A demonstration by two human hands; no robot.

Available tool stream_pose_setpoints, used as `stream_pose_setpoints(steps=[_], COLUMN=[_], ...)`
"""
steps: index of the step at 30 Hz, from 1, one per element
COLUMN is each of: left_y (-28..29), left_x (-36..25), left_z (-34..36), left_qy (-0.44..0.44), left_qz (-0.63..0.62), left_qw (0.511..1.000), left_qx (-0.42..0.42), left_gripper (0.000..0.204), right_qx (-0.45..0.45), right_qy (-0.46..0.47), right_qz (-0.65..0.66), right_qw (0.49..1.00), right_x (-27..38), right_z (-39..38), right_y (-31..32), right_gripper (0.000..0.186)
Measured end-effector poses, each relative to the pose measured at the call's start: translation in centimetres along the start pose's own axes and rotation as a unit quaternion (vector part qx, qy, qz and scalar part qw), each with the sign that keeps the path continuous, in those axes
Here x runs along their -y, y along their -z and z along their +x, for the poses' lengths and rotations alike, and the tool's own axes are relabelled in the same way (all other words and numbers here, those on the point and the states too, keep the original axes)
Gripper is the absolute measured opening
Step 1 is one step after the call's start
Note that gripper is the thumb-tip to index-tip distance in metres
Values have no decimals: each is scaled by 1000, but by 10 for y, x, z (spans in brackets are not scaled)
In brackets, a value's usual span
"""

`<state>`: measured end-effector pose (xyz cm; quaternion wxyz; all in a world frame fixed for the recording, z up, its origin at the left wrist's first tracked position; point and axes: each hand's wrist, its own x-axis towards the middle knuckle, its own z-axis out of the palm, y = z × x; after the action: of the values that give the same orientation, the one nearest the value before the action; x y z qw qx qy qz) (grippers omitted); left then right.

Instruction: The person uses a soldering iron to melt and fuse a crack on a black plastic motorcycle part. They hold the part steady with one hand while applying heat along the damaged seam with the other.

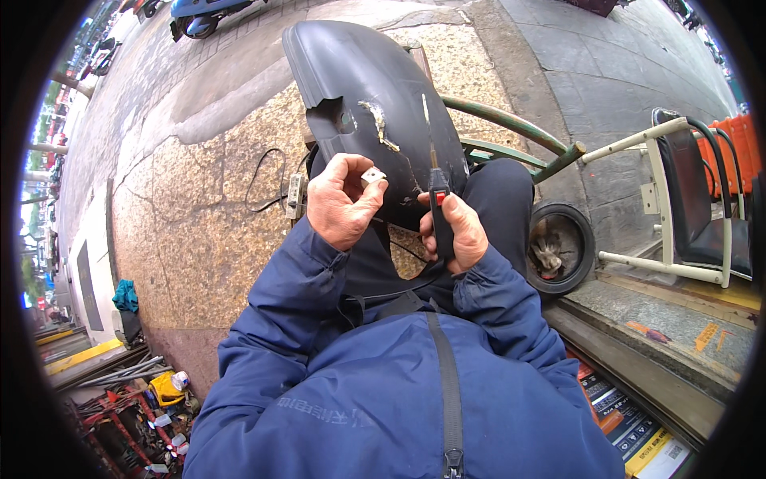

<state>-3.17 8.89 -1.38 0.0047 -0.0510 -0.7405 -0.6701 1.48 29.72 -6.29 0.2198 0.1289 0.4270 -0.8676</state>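
Across my lap rests a curved black plastic fender (351, 68), with cracks and a rough whitish streak on its surface. My left hand (345, 199) is closed, pinching a small off-white piece (373, 176) over the fender's near left part. My right hand (456, 234) is wrapped round a black-handled hot iron (440, 209) with a red switch. Its thin metal tip points away from me, above the fender. The tip and the small piece are apart. Part of the fender's near edge is hidden by my hands.
A power strip (295, 191) with a dark cable stands left of my knee. Green metal bars (511, 120) lie beyond my right knee, near a black tyre (589, 243). A metal-framed chair (670, 199) stands at right. Tools and red metal parts (120, 431) crowd the lower left.
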Motion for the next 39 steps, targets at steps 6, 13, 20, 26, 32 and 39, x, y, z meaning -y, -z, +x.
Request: stream_pose_setpoints(steps=[6,13,20,26,32,39], left_y=[14,-11,-24,-22,-16,5], left_x=[8,8,25,29,25,15], left_z=[9,-5,-11,-15,-14,3], left_qy=[-26,-1,38,67,24,19], left_qz=[77,44,-31,-21,8,18], left_qw=[996,995,982,982,992,997], left_qx=[-28,91,180,174,127,75], left_gripper=[29,29,23,25,27,22], right_qx=[-23,-11,30,20,11,-32], right_qy=[25,55,78,104,109,70], right_qz=[-102,-170,-133,-122,-123,-147], right_qw=[994,984,988,987,986,986], right_x=[1,7,1,-5,-1,9], right_z=[1,5,18,23,21,15], right_y=[3,-3,11,7,2,1], right_gripper=[33,27,31,33,28,28])
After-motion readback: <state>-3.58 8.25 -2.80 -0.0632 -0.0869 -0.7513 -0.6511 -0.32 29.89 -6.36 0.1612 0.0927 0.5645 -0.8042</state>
